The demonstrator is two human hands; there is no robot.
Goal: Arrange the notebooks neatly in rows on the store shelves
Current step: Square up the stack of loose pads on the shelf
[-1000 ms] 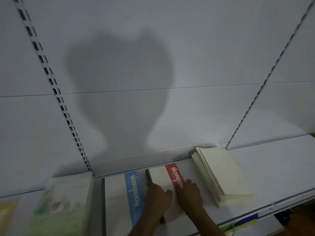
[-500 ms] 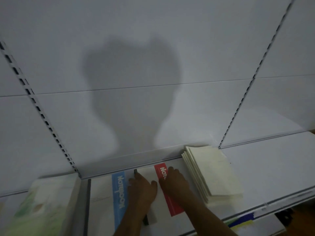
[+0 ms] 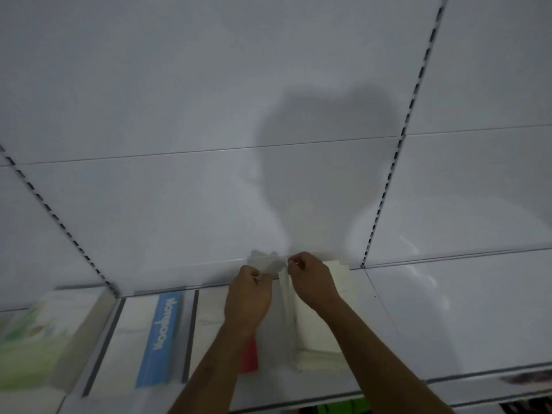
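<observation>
White shelf (image 3: 448, 330), right hand (image 3: 313, 282) grip curled on cream stack (image 3: 322, 339), left hand (image 3: 248, 300) fisted over red-striped notebook (image 3: 250, 358).

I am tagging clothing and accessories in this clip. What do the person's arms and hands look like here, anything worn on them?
Both forearms are bare to the frame's lower edge: no sleeves, watch or gloves show. The left hand and right hand are bare too. The picture is too blurred to rule out a ring.
</observation>
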